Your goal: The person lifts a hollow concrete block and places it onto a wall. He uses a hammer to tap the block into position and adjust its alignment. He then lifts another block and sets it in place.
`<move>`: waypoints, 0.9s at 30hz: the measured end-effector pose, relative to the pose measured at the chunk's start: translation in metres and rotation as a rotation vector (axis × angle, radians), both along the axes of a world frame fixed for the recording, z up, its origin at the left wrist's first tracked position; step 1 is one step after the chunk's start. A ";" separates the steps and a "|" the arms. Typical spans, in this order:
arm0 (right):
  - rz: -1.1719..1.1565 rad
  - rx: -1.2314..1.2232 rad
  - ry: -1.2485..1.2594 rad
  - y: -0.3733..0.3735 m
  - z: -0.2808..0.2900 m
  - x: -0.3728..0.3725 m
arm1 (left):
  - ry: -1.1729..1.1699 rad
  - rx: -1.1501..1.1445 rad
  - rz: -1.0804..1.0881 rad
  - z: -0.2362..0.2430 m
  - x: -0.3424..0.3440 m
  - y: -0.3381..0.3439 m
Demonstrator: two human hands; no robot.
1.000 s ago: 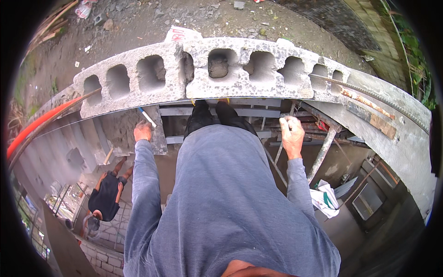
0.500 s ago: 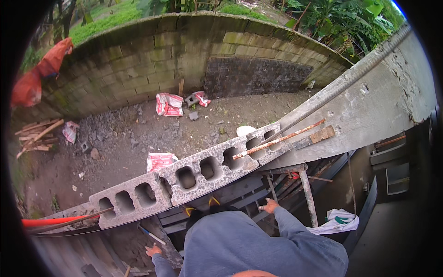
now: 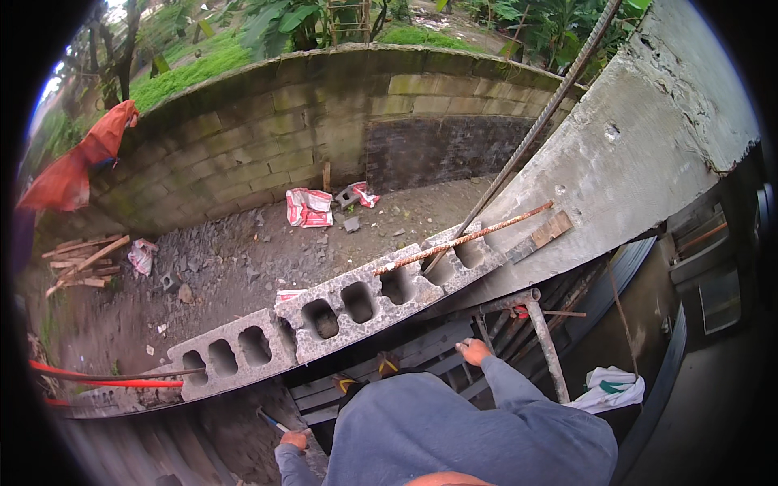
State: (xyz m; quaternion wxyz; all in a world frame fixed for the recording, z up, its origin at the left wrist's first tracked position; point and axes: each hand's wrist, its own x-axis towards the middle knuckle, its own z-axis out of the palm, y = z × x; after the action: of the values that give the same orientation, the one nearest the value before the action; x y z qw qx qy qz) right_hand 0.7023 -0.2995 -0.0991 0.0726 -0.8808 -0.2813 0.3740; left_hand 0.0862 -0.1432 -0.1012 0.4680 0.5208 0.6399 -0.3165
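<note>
Head view: a row of grey hollow concrete blocks (image 3: 347, 332) runs before the person, a rusty steel bar (image 3: 466, 238) across it. Below, a slim blue-and-white tool (image 3: 272, 419) reaches the left hand (image 3: 296, 439); whether its fingers grip, I can't tell. The right hand's (image 3: 472, 350) fingers curl loosely, seemingly empty.

Soft, diffuse daylight; pale sky (image 3: 53, 83) glares at upper left, fringed violet-blue. Floor (image 3: 681, 397) at lower right dim. Fisheye bows the block wall (image 3: 267, 113); corners black. Panels (image 3: 121, 445) at lower left look soft.
</note>
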 end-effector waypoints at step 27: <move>0.278 -0.065 0.090 -0.042 -0.111 0.007 | -1.508 0.460 -1.397 0.545 0.483 0.005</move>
State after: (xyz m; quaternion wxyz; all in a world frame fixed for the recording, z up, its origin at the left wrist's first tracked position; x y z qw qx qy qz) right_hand 0.7098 -0.3416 -0.2097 0.0044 -0.8175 -0.3848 0.4285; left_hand 0.5696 -0.1387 0.4441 0.3485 0.9122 -0.2148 0.0191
